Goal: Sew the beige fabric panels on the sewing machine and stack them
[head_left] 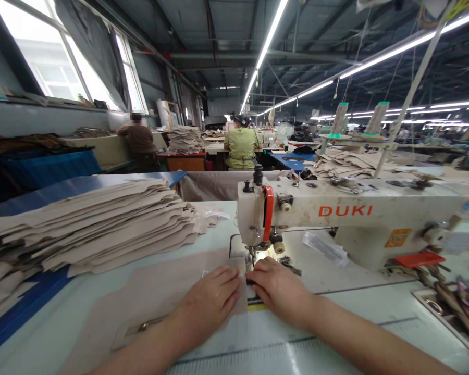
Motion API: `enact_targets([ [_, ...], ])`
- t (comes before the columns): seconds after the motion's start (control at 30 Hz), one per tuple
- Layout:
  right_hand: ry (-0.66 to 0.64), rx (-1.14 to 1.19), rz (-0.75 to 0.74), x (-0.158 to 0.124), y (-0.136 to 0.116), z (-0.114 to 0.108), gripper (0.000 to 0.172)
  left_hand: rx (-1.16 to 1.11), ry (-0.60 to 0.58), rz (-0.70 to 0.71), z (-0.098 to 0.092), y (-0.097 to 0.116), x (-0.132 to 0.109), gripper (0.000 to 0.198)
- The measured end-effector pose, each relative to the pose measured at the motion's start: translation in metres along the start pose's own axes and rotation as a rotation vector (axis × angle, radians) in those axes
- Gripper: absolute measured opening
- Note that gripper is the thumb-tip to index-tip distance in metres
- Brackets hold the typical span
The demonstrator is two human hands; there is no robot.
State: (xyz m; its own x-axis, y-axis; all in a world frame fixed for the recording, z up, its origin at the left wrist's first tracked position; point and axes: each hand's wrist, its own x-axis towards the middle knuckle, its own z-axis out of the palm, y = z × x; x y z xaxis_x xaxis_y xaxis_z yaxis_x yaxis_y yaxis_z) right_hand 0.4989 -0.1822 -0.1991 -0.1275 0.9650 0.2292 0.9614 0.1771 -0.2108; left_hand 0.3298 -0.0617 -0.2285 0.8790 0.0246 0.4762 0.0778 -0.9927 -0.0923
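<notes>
A beige fabric panel (140, 284) lies flat on the pale table, its right edge at the sewing machine's needle area. My left hand (213, 297) rests on that panel, fingers bent and pressed together near the edge. A small white piece (205, 273) shows beside its fingertips. My right hand (279, 289) is right by the presser foot, with fingers closed in a pinch. Something small and dark shows at those fingertips, too hidden to name. The white sewing machine (297, 208), marked DUKI, has its lamp lit over the needle, which my right hand partly covers.
To the left lies a tall stack of beige cut panels (121, 224). A clear plastic packet (325, 248) rests on the machine bed. Straps and rings fill a tray (433, 304) at right. Thread cones (377, 120) stand behind. Two people (241, 143) sit farther off.
</notes>
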Motion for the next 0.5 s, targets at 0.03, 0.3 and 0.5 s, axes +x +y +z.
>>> enact_targets([
  [0.03,-0.003,-0.039,-0.012,0.002,0.001,0.002,0.018,-0.011,-0.003,-0.017,0.0,0.0,-0.002,0.029],
  [0.3,0.035,-0.116,-0.073,-0.002,0.003,0.011,0.018,-0.059,-0.047,-0.079,0.004,0.003,-0.01,0.033],
  [0.5,0.073,-0.119,-0.045,-0.006,0.007,0.011,0.018,-0.03,-0.052,-0.04,0.007,0.009,-0.001,0.033],
])
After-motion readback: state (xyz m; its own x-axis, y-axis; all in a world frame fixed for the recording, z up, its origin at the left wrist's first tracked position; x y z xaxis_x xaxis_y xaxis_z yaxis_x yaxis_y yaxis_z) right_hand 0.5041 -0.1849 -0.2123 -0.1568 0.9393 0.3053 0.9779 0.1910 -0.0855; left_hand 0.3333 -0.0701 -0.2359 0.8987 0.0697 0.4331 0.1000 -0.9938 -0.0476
